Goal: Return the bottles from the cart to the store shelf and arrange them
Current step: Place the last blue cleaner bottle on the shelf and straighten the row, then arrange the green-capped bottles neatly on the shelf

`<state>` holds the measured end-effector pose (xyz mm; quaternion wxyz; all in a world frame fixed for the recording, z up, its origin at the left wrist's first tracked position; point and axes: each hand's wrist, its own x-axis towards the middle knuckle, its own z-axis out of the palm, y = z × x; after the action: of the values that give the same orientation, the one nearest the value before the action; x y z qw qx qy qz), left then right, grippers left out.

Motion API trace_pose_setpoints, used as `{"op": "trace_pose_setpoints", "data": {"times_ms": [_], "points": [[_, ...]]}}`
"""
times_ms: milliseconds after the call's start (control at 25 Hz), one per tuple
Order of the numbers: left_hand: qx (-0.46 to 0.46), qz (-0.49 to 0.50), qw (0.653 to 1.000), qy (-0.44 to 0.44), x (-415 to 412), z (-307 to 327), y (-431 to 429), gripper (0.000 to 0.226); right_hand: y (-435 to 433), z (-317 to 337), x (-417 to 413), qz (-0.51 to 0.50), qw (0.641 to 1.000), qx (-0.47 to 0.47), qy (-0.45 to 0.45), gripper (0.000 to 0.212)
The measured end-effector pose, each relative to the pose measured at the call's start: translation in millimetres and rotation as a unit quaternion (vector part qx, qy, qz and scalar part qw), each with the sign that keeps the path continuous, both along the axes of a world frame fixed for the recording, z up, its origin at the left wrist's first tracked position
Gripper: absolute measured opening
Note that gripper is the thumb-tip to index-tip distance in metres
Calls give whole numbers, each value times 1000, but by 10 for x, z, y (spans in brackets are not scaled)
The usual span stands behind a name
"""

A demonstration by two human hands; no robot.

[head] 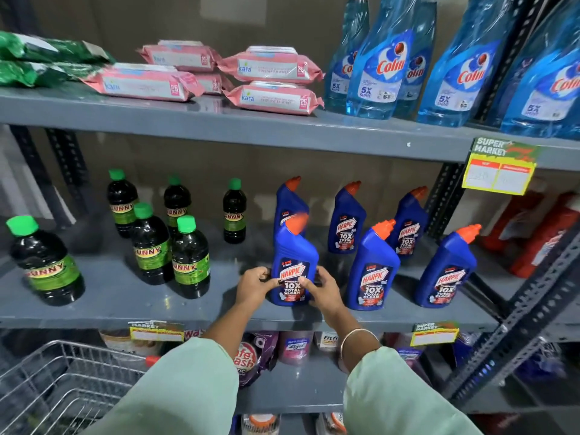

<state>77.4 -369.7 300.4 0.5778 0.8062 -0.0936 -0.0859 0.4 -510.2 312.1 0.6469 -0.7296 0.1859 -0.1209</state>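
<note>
A blue Harpic bottle with an orange cap stands near the front of the grey middle shelf. My left hand grips its lower left side and my right hand grips its lower right side. Several more Harpic bottles stand to its right and behind it. Several dark Sunny bottles with green caps stand to the left on the same shelf. The wire cart is at the bottom left, with an orange cap showing at its rim.
Pink wipe packs and blue Colin bottles fill the upper shelf. Red bottles stand at the far right behind a slanted metal upright. Price tags hang on shelf edges. Pouches sit on the lower shelf.
</note>
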Motion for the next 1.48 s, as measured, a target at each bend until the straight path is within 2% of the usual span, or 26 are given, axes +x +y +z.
{"op": "trace_pose_setpoints", "data": {"times_ms": [720, 800, 880, 1000, 1120, 1200, 1320, 1400, 1480], "points": [[31, 14, 999, -24, -133, 35, 35, 21, 9, 48, -126, 4, 1000, -25, 1, 39], [21, 15, 999, -20, -153, 66, 33, 25, 35, 57, -154, -19, 999, -44, -4, 46], [6, 14, 1000, -5, -205, 97, 17, 32, 45, 21, -225, -84, 994, -75, -11, 51], [-2, 63, 998, -1, -294, 149, 132, 35, 107, -48, -356, -152, 978, -142, 4, 31], [5, 189, 981, -40, -336, 203, 496, 22, 357, -96, -397, -97, 965, -244, 12, 29], [14, 250, 966, -68, -318, 241, 783, 19, 616, -122, -346, -47, 959, -280, 12, 27], [8, 317, 944, -90, -209, 288, 1197, 37, 1085, -134, -138, 30, 960, -279, -2, 18], [-5, 307, 949, -78, -35, 323, 1426, 56, 1380, -113, 89, 68, 970, -234, -10, 18], [-20, 228, 972, -48, 169, 355, 1571, 68, 1617, -92, 350, 92, 976, -197, -10, 45]]}}
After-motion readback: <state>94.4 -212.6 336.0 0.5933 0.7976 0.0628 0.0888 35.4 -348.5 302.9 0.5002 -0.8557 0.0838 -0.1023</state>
